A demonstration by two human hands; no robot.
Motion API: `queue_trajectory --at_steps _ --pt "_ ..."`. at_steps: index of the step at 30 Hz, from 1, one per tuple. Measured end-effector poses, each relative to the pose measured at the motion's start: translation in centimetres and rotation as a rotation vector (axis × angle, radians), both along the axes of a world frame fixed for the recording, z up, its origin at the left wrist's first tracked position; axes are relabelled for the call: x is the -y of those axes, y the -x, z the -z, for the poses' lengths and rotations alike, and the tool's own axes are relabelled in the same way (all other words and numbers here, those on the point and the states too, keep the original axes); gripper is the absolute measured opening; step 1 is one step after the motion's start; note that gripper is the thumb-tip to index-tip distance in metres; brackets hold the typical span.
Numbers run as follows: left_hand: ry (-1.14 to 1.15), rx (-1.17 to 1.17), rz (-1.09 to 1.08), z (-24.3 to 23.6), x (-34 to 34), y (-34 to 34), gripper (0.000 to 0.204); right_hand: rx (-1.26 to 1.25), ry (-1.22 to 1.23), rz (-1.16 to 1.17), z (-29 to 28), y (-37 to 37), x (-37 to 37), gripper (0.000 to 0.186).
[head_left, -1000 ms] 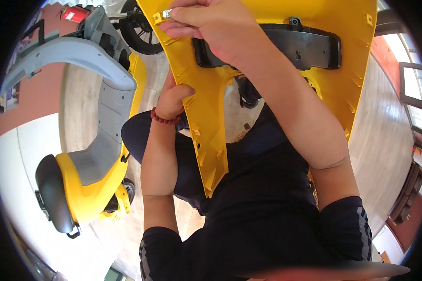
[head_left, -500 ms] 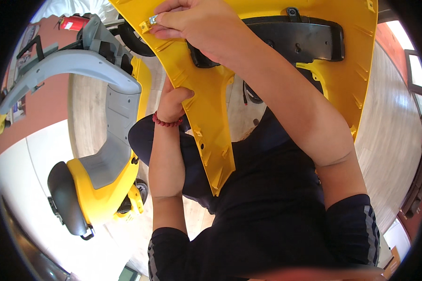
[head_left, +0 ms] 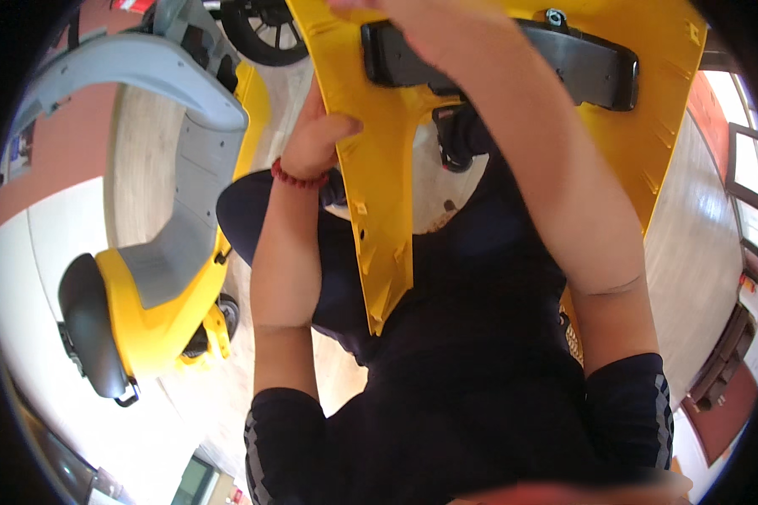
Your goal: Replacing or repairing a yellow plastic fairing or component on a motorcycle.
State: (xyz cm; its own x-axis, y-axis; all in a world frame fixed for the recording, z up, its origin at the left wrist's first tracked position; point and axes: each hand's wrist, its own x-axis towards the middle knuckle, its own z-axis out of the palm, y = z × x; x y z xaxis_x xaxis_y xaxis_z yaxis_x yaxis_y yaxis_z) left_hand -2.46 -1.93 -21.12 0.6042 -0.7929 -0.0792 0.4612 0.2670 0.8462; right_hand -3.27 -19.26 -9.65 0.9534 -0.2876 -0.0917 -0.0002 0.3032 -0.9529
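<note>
A yellow plastic scooter panel (head_left: 385, 181) leans across my lap, its ribbed inner side facing me and its narrow tip pointing down. My left hand (head_left: 322, 143) grips the panel's left edge, thumb on the inner face and the other fingers hidden behind. At the top of the picture my right hand (head_left: 396, 10) is by the panel's upper left part. The picture's edge cuts it off and its fingers are blurred, so what they hold does not show. A black plastic insert (head_left: 589, 71), partly covered by my right forearm, sits in the panel and has a metal-ringed tab on top.
To the left stands a yellow and grey scooter (head_left: 156, 328) with a black seat (head_left: 91, 324). A black spoked wheel (head_left: 265, 29) is behind the panel's upper left edge. Wood flooring (head_left: 699, 219) runs along the right, with a dark brown rack (head_left: 723, 353) farther over.
The view has shifted, so the panel appears higher and slightly right. The small metal clip my right fingers pinched at the panel's edge is out of view. My left hand keeps its grip.
</note>
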Motion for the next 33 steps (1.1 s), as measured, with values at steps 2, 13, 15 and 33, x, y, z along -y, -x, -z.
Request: queue_trajectory --at_steps 2,13,15,33 --pt "-0.001 0.047 0.07 0.3 -0.1 -0.6 0.078 0.014 0.067 0.007 -0.6 0.5 0.4 0.017" --pt "0.133 0.015 0.088 -0.2 1.6 0.1 0.072 0.229 0.233 0.074 -0.8 5.8 -0.5 0.021" --pt "0.194 0.057 0.116 0.0 1.4 -0.3 0.072 0.21 0.181 0.15 -1.2 7.1 -2.5 0.02" --pt "-0.122 0.122 -0.056 2.1 -1.0 -0.6 0.039 -0.237 0.265 0.045 1.8 14.7 -4.4 0.01"
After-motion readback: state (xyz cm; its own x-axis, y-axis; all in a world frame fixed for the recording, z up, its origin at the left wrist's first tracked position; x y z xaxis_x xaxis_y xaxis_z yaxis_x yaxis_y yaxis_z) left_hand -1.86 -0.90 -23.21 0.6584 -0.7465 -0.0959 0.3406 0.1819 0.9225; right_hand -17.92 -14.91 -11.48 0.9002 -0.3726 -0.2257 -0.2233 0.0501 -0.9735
